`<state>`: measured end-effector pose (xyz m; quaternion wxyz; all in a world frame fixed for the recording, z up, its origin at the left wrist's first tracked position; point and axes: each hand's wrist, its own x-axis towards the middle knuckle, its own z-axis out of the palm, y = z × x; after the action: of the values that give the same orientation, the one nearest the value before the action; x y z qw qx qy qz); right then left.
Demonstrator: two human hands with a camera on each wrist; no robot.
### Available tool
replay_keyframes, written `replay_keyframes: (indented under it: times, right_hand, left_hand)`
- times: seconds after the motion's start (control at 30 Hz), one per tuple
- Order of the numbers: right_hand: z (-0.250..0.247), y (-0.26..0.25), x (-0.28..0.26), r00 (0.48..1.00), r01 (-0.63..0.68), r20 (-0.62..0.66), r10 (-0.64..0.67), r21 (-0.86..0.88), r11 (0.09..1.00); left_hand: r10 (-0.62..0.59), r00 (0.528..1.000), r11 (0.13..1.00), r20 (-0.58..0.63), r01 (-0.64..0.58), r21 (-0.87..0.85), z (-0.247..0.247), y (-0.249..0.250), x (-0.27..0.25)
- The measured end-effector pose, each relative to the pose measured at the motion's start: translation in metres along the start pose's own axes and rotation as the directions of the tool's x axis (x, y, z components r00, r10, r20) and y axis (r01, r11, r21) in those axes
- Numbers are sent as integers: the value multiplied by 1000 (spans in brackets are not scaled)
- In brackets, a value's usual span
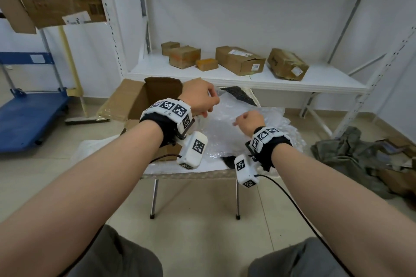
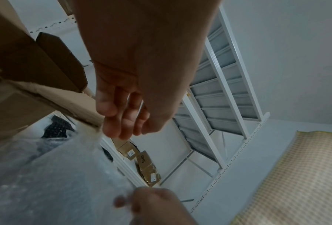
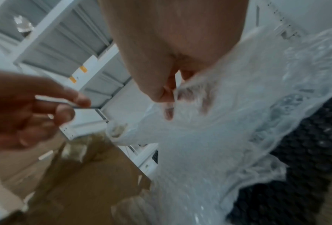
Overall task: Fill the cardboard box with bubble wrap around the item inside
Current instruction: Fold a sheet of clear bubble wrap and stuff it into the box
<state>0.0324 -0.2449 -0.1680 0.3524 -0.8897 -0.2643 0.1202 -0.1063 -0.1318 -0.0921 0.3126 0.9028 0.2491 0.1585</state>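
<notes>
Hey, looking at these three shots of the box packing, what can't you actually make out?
- Inside of the open brown cardboard box: head view, the left hand and wrist band cover it, so no item shows.
- Left hand's hold on the clear bubble wrap sheet: left wrist view, fingers hang loosely curled; contact unclear.
- Right hand's fingertips: right wrist view, veiled by wrap and blurred.
- Shelf box labels: too small.

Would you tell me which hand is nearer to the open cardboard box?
Left. The left hand hovers at the open cardboard box's right edge, fingers loosely curled; the right hand is farther right, gripping the bubble wrap.
</notes>
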Motion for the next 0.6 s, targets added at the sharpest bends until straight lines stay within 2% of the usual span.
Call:
replay_keyframes:
  times: [0.13,0.2,0.3,0.4,0.47,0.53,0.6]
  right_hand:
    - [-35,-2,-4,986,23,-165,-1,133,991]
    - [-49,1,-6,985,37,-174,3,226,974]
    - [-67,5,-13,988,28,-145,44,459,888]
    - [-76,6,-24,993,-51,-39,111,703,709]
    - [-76,10,-28,995,-103,88,55,785,611]
    - [-79,18,-33,984,-108,173,-51,789,605]
    - [-81,28,-37,976,-102,202,-81,751,652]
  left_hand:
    - [-73,988,981,139,96,-168,11,12,-13]
    - [-72,979,977,189,107,-183,22,15,-19]
    - [-41,991,980,125,64,-191,40,13,-23]
    - [-36,998,971,47,46,-233,53,13,-26]
    - [-71,996,958,56,83,-275,58,13,-26]
    - [-100,991,945,90,123,-302,63,13,-27]
    - [-127,983,918,131,166,-359,68,12,-29]
